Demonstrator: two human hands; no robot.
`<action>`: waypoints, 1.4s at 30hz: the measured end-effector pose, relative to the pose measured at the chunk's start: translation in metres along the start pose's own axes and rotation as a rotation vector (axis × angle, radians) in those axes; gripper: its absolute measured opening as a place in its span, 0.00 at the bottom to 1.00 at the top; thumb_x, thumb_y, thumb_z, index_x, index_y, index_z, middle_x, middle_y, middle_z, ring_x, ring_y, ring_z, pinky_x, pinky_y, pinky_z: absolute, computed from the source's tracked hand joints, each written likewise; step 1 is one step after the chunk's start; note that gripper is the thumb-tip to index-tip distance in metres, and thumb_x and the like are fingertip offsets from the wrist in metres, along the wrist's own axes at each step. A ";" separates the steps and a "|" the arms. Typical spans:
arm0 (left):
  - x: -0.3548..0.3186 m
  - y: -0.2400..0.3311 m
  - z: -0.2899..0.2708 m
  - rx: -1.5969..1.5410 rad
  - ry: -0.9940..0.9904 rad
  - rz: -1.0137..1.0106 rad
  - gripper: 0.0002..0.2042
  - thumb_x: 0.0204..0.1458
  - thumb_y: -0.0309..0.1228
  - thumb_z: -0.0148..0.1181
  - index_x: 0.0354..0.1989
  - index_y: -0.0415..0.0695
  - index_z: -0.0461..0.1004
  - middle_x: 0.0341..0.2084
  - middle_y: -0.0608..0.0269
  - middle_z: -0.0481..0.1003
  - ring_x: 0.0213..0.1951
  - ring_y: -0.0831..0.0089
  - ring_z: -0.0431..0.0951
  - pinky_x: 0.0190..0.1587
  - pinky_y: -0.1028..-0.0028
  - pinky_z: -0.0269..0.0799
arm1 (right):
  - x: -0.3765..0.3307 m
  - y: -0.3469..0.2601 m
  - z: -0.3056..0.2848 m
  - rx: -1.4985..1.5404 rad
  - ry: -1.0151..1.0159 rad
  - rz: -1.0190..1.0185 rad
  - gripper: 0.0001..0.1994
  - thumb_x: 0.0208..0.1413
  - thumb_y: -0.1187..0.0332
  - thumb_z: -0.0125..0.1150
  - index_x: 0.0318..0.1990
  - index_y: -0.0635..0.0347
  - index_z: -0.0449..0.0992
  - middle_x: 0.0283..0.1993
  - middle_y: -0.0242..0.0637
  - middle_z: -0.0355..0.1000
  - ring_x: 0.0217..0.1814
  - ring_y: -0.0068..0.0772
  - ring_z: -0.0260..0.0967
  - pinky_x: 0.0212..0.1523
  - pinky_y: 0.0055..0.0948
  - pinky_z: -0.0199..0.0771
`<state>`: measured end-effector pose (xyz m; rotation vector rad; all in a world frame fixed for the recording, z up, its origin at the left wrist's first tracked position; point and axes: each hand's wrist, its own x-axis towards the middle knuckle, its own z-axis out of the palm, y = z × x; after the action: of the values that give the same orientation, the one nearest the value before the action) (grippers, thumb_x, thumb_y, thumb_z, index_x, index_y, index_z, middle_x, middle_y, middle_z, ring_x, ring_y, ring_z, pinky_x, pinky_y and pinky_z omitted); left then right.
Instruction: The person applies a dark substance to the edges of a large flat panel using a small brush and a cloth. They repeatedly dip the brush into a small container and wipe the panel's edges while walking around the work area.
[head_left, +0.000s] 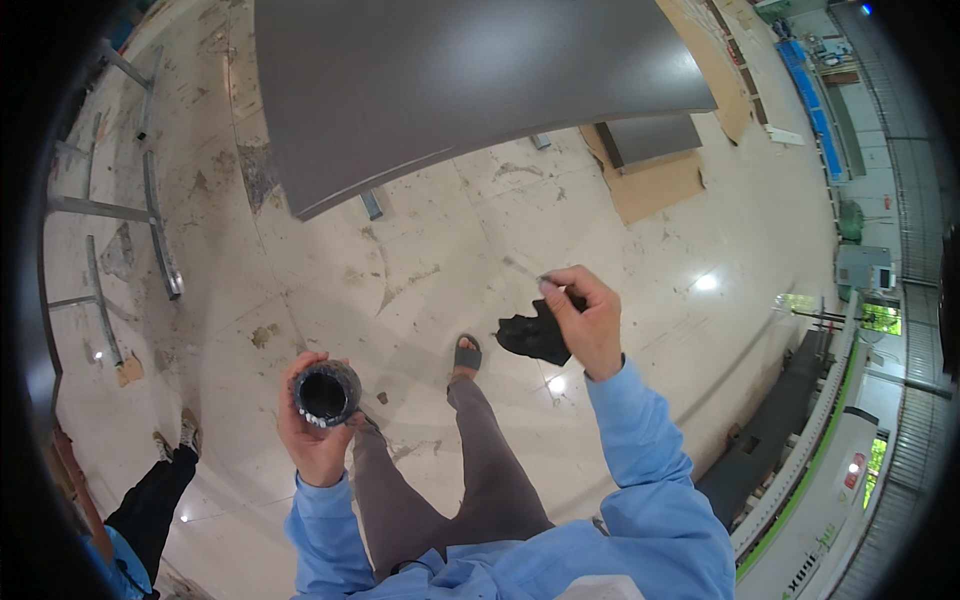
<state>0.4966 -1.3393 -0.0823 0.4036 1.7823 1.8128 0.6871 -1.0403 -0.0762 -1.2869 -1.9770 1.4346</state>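
Observation:
My left hand [318, 452] is wrapped round a dark, open-topped cylindrical container [328, 393], tilted so that its black inside shows. Whitish marks dot the near side of its rim. Over to the right, my right hand [595, 325] is closed, with a crumpled black cloth [537, 336] hanging from it. A thin, slender thing [522, 270] seems to stick out past the thumb and forefinger; its kind is too blurred to tell. The hands are apart, both above the tiled floor.
Ahead lies a large dark grey panel [450, 90] on metal supports. Another grey panel [650, 138] rests on cardboard [665, 190]. Metal frames [155, 225] stand at the left, near a person's legs [155, 510]. A long white-and-green machine [810, 490] lines the right side.

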 end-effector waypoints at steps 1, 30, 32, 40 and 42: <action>0.000 -0.005 -0.015 -0.013 -0.006 -0.026 0.40 0.42 0.26 0.79 0.65 0.36 0.66 0.60 0.56 0.70 0.58 0.61 0.79 0.62 0.66 0.73 | -0.017 -0.017 0.012 -0.091 -0.050 -0.121 0.04 0.59 0.76 0.68 0.40 0.63 0.82 0.34 0.34 0.78 0.29 0.23 0.72 0.32 0.22 0.70; 0.013 -0.028 -0.164 0.131 -0.122 0.167 0.38 0.37 0.16 0.75 0.63 0.43 0.72 0.61 0.56 0.71 0.58 0.60 0.77 0.59 0.69 0.75 | -0.114 -0.182 0.231 -0.672 -0.443 -0.852 0.12 0.47 0.75 0.72 0.40 0.58 0.79 0.38 0.36 0.73 0.36 0.40 0.77 0.33 0.35 0.78; 0.014 -0.027 -0.163 0.100 -0.119 0.167 0.37 0.38 0.16 0.75 0.63 0.43 0.72 0.61 0.56 0.71 0.58 0.61 0.77 0.58 0.69 0.75 | -0.114 -0.178 0.226 -0.564 -0.454 -0.739 0.11 0.50 0.77 0.73 0.41 0.59 0.79 0.37 0.36 0.74 0.34 0.41 0.76 0.32 0.35 0.77; 0.008 -0.037 -0.153 0.184 -0.177 0.223 0.38 0.40 0.17 0.75 0.65 0.42 0.70 0.60 0.56 0.70 0.61 0.64 0.75 0.61 0.68 0.75 | -0.113 -0.160 0.221 -0.721 -0.555 -0.834 0.07 0.51 0.78 0.67 0.37 0.59 0.78 0.35 0.38 0.71 0.36 0.42 0.75 0.32 0.38 0.76; 0.008 -0.038 -0.147 0.186 -0.187 0.253 0.39 0.40 0.17 0.75 0.66 0.43 0.69 0.61 0.56 0.70 0.63 0.60 0.74 0.62 0.65 0.74 | -0.112 -0.163 0.220 -0.751 -0.566 -0.899 0.08 0.49 0.79 0.65 0.37 0.61 0.76 0.35 0.38 0.69 0.35 0.43 0.74 0.31 0.39 0.75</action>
<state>0.4130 -1.4558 -0.1311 0.8777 1.8388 1.7102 0.5087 -1.2635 0.0018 -0.0048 -3.0397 0.6263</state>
